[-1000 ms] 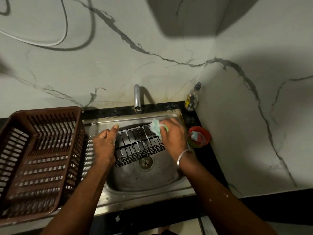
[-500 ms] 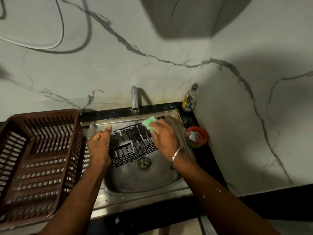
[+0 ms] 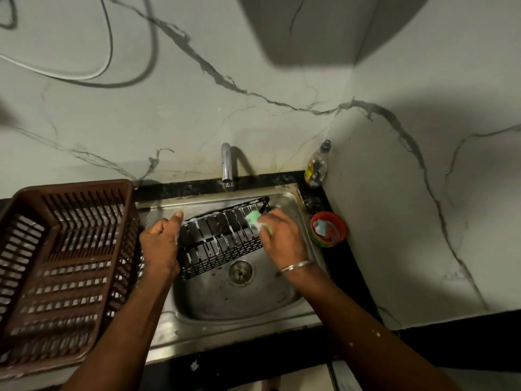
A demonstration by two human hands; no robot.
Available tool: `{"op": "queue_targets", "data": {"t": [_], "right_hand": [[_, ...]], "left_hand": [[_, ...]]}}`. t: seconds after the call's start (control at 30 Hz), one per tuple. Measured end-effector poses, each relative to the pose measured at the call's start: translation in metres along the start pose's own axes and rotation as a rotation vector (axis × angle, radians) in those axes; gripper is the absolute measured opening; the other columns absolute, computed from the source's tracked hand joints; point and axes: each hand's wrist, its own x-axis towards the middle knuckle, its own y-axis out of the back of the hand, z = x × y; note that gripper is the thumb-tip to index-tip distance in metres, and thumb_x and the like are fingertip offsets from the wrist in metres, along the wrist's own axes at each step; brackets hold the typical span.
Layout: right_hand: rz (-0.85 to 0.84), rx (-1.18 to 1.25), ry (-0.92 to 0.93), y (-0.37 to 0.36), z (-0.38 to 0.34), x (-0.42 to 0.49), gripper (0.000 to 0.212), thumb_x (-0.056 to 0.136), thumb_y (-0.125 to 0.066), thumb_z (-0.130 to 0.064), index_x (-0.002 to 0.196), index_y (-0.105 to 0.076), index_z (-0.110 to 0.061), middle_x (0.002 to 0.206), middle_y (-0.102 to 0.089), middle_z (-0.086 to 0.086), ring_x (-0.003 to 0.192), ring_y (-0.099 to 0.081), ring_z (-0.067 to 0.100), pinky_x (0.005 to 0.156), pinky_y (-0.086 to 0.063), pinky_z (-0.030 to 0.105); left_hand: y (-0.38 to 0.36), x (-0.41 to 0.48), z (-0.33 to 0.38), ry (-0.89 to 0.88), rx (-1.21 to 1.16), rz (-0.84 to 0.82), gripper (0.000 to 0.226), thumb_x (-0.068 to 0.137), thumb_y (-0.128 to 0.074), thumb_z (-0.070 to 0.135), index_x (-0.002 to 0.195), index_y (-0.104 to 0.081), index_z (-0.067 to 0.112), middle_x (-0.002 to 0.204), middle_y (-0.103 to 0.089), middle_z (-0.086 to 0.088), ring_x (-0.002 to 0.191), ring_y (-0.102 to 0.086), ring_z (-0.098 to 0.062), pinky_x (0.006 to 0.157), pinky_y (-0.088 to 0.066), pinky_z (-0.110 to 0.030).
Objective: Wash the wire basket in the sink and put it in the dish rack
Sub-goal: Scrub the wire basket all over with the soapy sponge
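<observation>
Head view looks down into a steel sink (image 3: pixel 234 303). The wire basket (image 3: pixel 222 241) lies tilted in the back half of the basin, just above the round drain (image 3: pixel 240 272).

I see the left hand (image 3: pixel 160 244) curled round the basket's left end with the thumb up along the rim, hiding that end from me. The right hand (image 3: pixel 284 238) pinches a green sponge (image 3: pixel 255 221) against the far right bars and covers that corner.

A chrome faucet (image 3: pixel 227 165) stands just behind the basket. A brown dish rack (image 3: pixel 76 187) sits left of the sink, close to the left forearm. On the black desk (image 3: pixel 346 266) a red bowl (image 3: pixel 342 224) sits just beside the right hand (its contents are too blurred to name). A clear bottle (image 3: pixel 317 165) stands in the wall corner.

The basket is black wire, with diamond mesh on its near side and flat slats across, flecked with white suds. The rack is slotted plastic. The walls are pale marble with grey veins.
</observation>
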Motion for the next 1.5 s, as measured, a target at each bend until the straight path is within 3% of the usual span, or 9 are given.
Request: {"op": "queue_targets", "data": {"t": [0.13,0.3,0.53,0.7,0.83,0.97,1.07,1.23,1.5], "right_hand": [[0.177,0.0,-0.094,0.006,-0.004,0.028,0.017,0.093,-0.064,-0.009,0.105,-0.077,-0.009,0.106,-0.063,0.004,0.095,-0.053,0.011,0.086,-0.042,0.017],[0.011,-0.071,0.019,-0.006,0.006,0.004,0.016,0.093,-0.062,-0.014,0.098,-0.076,-0.013,0.106,-0.065,0.006,0.095,-0.061,0.018,0.084,-0.057,0.038],[0.067,-0.104,-0.002,-0.001,-0.006,0.025,0.017,0.095,-0.06,-0.008,0.096,-0.077,-0.013,0.101,-0.061,0.002,0.09,-0.056,0.015,0.079,-0.051,0.027],[-0.054,-0.024,0.114,0.009,0.011,-0.002,0.022,0.097,-0.055,-0.018,0.091,-0.075,-0.013,0.098,-0.063,0.003,0.091,-0.059,0.018,0.084,-0.052,0.036],[0.147,0.042,-0.107,0.009,0.007,0.024,0.02,0.096,-0.06,-0.01,0.105,-0.078,-0.01,0.105,-0.064,0.002,0.096,-0.06,0.016,0.085,-0.055,0.034],[0.185,-0.055,0.095,0.015,0.006,0.019,0.017,0.097,-0.062,-0.006,0.106,-0.076,-0.006,0.102,-0.064,0.007,0.094,-0.058,0.02,0.084,-0.051,0.03],[0.293,-0.023,0.047,0.019,0.018,0.016,0.021,0.101,-0.057,-0.014,0.109,-0.075,-0.006,0.105,-0.064,0.008,0.096,-0.06,0.025,0.083,-0.053,0.036],[0.136,-0.056,0.061,0.006,0.012,0.02,0.014,0.097,-0.065,-0.009,0.101,-0.078,-0.012,0.106,-0.065,0.004,0.1,-0.057,0.017,0.091,-0.043,0.022],[0.12,0.026,-0.083,0.002,0.004,0.021,0.014,0.097,-0.062,-0.011,0.1,-0.076,-0.01,0.106,-0.063,0.004,0.096,-0.056,0.015,0.083,-0.049,0.028]], "left_hand": [[-0.002,-0.008,0.002,-0.001,0.0,0.002,0.055,0.098,-0.075,0.017,0.057,-0.039,0.023,0.049,-0.034,0.01,0.047,-0.029,-0.007,0.045,-0.032,-0.019],[0.0,-0.003,0.004,0.001,-0.011,-0.012,0.05,0.098,-0.075,0.017,0.061,-0.042,0.02,0.051,-0.036,0.011,0.048,-0.031,-0.006,0.046,-0.034,-0.022],[-0.001,-0.003,0.001,0.034,-0.023,-0.035,0.051,0.097,-0.076,0.02,0.058,-0.043,0.025,0.058,-0.035,0.002,0.052,-0.031,-0.013,0.049,-0.037,-0.022],[0.002,0.003,0.003,-0.019,0.0,-0.037,0.051,0.097,-0.075,0.017,0.061,-0.041,0.023,0.055,-0.034,0.006,0.05,-0.029,-0.008,0.045,-0.032,-0.02],[-0.001,0.0,-0.001,0.025,-0.006,-0.009,0.052,0.098,-0.075,0.018,0.061,-0.039,0.024,0.056,-0.033,0.003,0.048,-0.03,-0.008,0.045,-0.032,-0.019],[-0.002,0.004,-0.001,0.039,-0.019,-0.002,0.049,0.097,-0.076,0.02,0.062,-0.041,0.025,0.057,-0.033,0.005,0.049,-0.03,-0.008,0.046,-0.032,-0.019],[0.003,0.01,0.0,0.034,-0.01,-0.019,0.043,0.097,-0.076,0.023,0.065,-0.046,0.023,0.062,-0.035,0.001,0.054,-0.032,-0.01,0.05,-0.034,-0.023],[0.001,0.005,-0.002,0.057,-0.021,-0.01,0.045,0.096,-0.077,0.025,0.065,-0.044,0.025,0.063,-0.033,0.0,0.052,-0.03,-0.009,0.049,-0.031,-0.022],[-0.002,0.002,-0.006,0.076,-0.025,0.022,0.044,0.098,-0.074,0.023,0.064,-0.046,0.024,0.055,-0.039,0.007,0.045,-0.036,-0.006,0.043,-0.037,-0.017]]}}
